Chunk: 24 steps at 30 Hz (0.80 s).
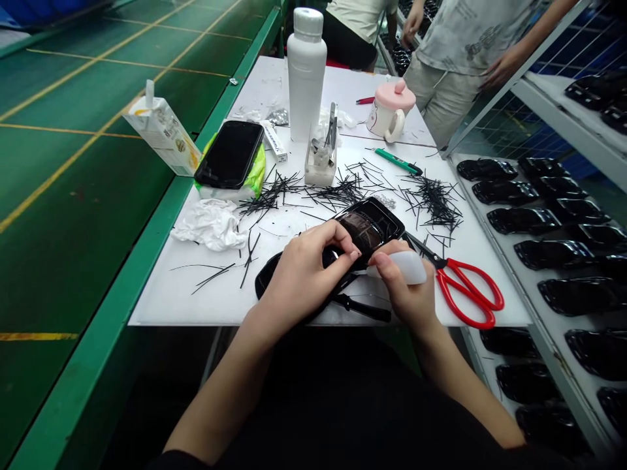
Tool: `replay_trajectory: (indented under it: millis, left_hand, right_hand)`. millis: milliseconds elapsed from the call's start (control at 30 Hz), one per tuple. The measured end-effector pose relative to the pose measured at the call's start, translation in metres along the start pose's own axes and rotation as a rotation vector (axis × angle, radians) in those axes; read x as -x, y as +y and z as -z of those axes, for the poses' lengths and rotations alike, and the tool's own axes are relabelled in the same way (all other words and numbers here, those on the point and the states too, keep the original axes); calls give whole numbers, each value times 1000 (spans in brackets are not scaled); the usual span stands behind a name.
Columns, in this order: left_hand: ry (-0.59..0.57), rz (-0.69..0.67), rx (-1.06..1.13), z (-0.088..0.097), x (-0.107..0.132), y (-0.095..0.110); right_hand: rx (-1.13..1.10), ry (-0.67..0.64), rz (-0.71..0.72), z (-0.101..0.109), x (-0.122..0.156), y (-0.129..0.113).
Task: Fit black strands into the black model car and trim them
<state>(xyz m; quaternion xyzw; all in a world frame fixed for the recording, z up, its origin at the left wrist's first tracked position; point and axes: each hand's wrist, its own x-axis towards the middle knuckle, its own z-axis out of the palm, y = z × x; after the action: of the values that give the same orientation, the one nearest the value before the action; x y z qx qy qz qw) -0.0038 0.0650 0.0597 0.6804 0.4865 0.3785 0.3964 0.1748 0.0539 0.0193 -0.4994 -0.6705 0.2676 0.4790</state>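
Observation:
A glossy black model car body [377, 219] lies across the near part of the white table. My left hand [304, 264] rests over its middle, thumb and forefinger pinched together just above it. Whatever is between those fingertips is too small to make out. In my right hand [411, 290] is a small white squeeze bottle [412, 266], its thin tip pointing left at the car, close to my left fingertips. A slim black-handled tool [365, 307] lies below the car. Red-handled scissors [470, 290] lie just right of my right hand, blades partly hidden.
Thin black strips [337, 190] lie scattered in piles. Behind stand a white bottle [306, 78], a tool holder [321, 163] and a lidded mug [392, 111]. A phone [230, 153], crumpled tissue [210, 224] and green cutter [398, 161] lie around. Racked car bodies [553, 254] fill the right; people stand beyond.

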Motion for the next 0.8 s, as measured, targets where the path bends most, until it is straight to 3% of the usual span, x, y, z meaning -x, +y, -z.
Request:
replay_trajectory:
  millis: [333,600,700,800]
  left_hand:
    - [-11,-5,0,1,0,-1]
    - [-12,13,3,1,1,-1]
    - [-11,14,4,1,1,-2]
    - [-24,14,10,3,2,-3]
  right_hand:
    - [-19,6,-16,-1,0,-1]
    - [-95,83,-56,4,2,0]
    - [-183,153,-59,16,4,-4]
    - [-257,312,-28,44,-2,-9]
